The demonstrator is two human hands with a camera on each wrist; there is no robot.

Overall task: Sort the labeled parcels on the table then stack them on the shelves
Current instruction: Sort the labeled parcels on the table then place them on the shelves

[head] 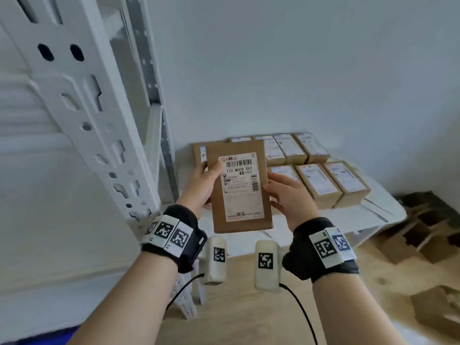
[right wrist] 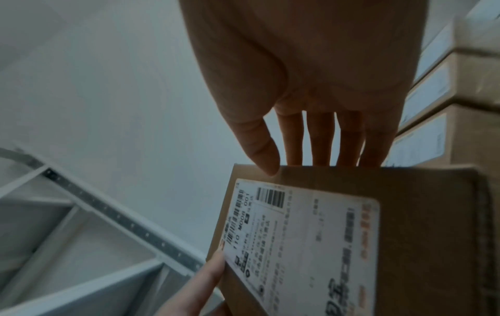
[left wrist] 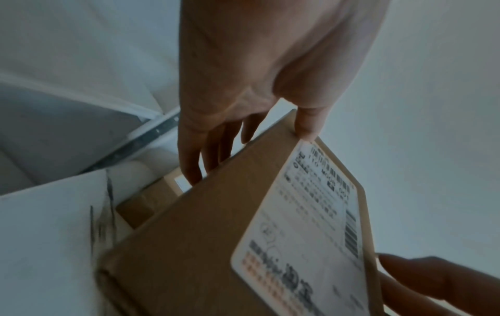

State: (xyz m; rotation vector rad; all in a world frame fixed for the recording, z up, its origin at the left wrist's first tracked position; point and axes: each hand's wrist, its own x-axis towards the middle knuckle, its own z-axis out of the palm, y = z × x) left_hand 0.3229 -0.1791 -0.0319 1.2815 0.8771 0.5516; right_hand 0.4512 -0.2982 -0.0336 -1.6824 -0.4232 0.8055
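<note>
I hold a flat brown cardboard parcel (head: 240, 188) up in front of me, its white shipping label (head: 241, 186) facing me. My left hand (head: 205, 184) grips its left edge, thumb on the front and fingers behind. My right hand (head: 286, 192) grips the right edge the same way. The left wrist view shows the parcel (left wrist: 216, 235) with my thumb (left wrist: 307, 121) on its edge. In the right wrist view the parcel (right wrist: 406, 235) is pinched by my thumb (right wrist: 261, 149) with the fingers behind it.
Several labeled brown parcels (head: 318, 180) lie in rows on the white table (head: 383, 207) behind. A white metal shelf upright (head: 94, 115) rises at the left. Loose cardboard boxes (head: 423, 235) sit on the wooden floor at the right.
</note>
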